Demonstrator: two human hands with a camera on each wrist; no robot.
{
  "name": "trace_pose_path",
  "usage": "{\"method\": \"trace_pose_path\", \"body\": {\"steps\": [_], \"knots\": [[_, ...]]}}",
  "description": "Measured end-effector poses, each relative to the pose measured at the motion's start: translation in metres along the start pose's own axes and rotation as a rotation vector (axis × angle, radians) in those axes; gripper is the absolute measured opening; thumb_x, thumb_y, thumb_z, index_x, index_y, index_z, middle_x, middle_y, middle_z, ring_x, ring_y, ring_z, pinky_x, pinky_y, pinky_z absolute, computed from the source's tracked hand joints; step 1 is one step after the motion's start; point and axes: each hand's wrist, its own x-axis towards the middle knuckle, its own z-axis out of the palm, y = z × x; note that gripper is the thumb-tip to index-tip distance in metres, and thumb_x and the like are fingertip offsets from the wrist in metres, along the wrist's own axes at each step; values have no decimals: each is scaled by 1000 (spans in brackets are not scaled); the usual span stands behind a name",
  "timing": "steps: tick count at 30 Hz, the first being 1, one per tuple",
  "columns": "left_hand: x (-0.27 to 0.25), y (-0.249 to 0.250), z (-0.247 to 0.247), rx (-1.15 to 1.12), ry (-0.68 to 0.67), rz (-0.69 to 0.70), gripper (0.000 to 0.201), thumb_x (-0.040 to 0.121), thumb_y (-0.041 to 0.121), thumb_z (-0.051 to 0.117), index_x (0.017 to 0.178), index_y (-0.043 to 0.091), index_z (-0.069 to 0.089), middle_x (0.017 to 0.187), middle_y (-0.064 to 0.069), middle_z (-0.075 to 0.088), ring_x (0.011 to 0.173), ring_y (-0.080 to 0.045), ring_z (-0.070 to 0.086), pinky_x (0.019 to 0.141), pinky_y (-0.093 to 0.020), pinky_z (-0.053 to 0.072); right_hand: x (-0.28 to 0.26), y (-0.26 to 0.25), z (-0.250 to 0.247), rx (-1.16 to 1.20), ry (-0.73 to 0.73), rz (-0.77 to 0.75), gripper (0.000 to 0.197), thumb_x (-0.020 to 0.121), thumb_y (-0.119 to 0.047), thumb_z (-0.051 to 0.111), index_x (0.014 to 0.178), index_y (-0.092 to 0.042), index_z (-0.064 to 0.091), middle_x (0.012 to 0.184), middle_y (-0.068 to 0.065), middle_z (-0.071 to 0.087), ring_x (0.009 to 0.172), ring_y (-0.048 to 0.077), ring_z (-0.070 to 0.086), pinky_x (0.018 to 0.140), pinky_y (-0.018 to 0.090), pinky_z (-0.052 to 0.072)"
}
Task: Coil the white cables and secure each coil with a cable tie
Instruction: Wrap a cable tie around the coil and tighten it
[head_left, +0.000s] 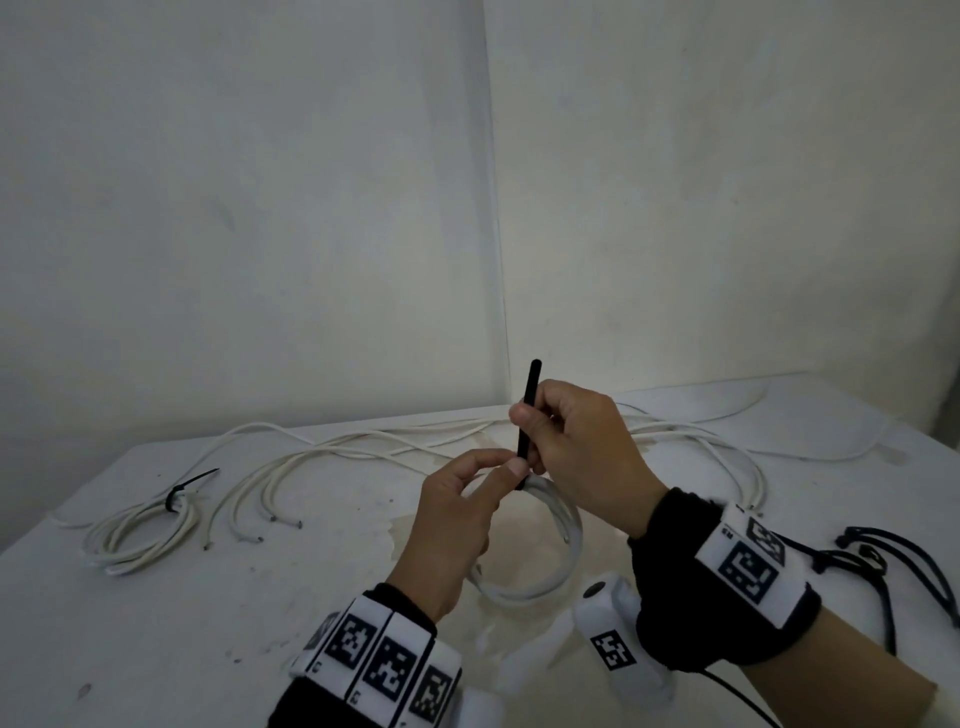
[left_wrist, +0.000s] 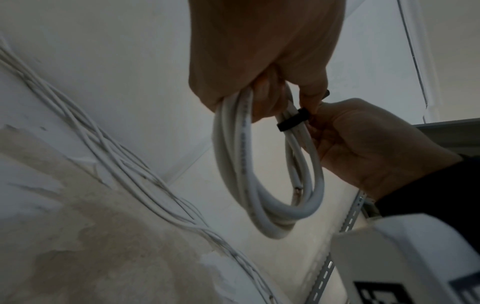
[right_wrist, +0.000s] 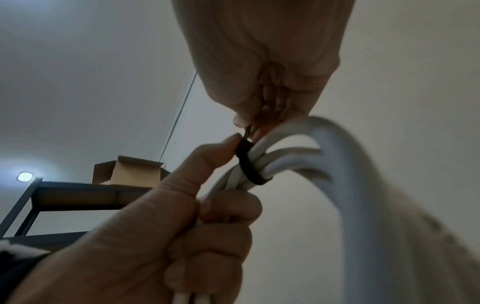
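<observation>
A small white cable coil (head_left: 558, 551) hangs above the table, and my left hand (head_left: 506, 465) grips its top strands. A black cable tie (head_left: 531, 410) is looped round those strands, with its tail pointing straight up. My right hand (head_left: 527, 431) pinches that tail just above the loop. In the left wrist view the coil (left_wrist: 244, 164) dangles from my left hand (left_wrist: 272, 98) with the tie (left_wrist: 292, 121) round it. The right wrist view shows the tie band (right_wrist: 249, 166) snug on the bundle (right_wrist: 288, 158), with my left thumb (right_wrist: 221, 152) against its head.
A tied white coil (head_left: 137, 535) with a black tie (head_left: 179, 493) lies at the left. Several loose white cables (head_left: 358, 447) run across the back of the table (head_left: 208, 623). Spare black ties (head_left: 883, 561) lie at the right. A metal shelf (right_wrist: 78, 191) holds a cardboard box (right_wrist: 130, 172).
</observation>
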Motion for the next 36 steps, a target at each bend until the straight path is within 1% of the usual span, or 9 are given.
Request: {"method": "trace_pose_path", "body": {"steps": [3,11,15,17,20,23,28,31,36], "knots": [[-1,-1,0,3,-16,-10,8,89,17,58,86,15,65,35,14,47,31,-3,24,35,-14,23,-2,-1,-1,-1,-12,17,26,89,-15,58,75,6,55,65,26,60,61,40,56,65,48,50],[3,3,-3,-8,-48,2,11,89,19,57,92,13,66,35,13,45,34,-4,21,36,-15,22,-1,-1,-4,125,-17,43,22,90,-12,57,71,-2,54,56,7,54,47,7,51,54,29,47],[7,-1,-8,-83,-38,-6,17,87,23,60,102,22,64,41,11,32,37,-5,21,37,-17,21,-2,8,-3,100,-130,77,18,93,-26,51,79,-16,57,74,2,61,74,17,56,73,34,47],[9,-2,-12,-102,-12,-14,19,87,24,60,105,25,61,44,9,31,37,-5,23,37,-17,22,-9,13,-2,91,-216,135,20,95,-31,45,88,-19,60,83,-3,62,81,12,58,78,31,47],[13,-1,-20,-115,22,-24,14,88,25,58,101,19,60,44,11,33,37,-4,24,37,-17,22,-20,15,2,132,-367,179,29,98,-29,37,92,-11,59,79,1,61,67,6,58,66,22,47],[13,-1,-26,-129,-1,-47,14,92,25,51,98,16,59,51,6,40,40,-6,30,40,-18,26,-23,14,8,243,-360,249,25,99,-24,36,88,-10,53,72,2,54,53,7,56,55,21,48],[10,-8,-49,-57,-73,-54,21,95,20,42,101,12,61,72,-2,60,60,-13,54,62,-27,46,-23,15,19,340,-277,360,25,99,-22,37,95,-3,53,72,3,49,50,5,51,54,23,47],[6,-17,-66,55,-128,-30,16,94,15,48,96,10,64,73,4,66,70,-8,62,70,-22,53,-24,15,25,385,-225,393,24,99,-21,36,85,-8,50,72,5,47,48,5,49,52,21,46],[7,-22,-80,158,-49,39,14,91,8,53,87,8,67,61,6,68,64,-3,65,63,-15,52,-23,13,37,403,-247,410,22,99,-20,36,92,-10,55,71,6,50,51,8,52,55,24,49]]}}
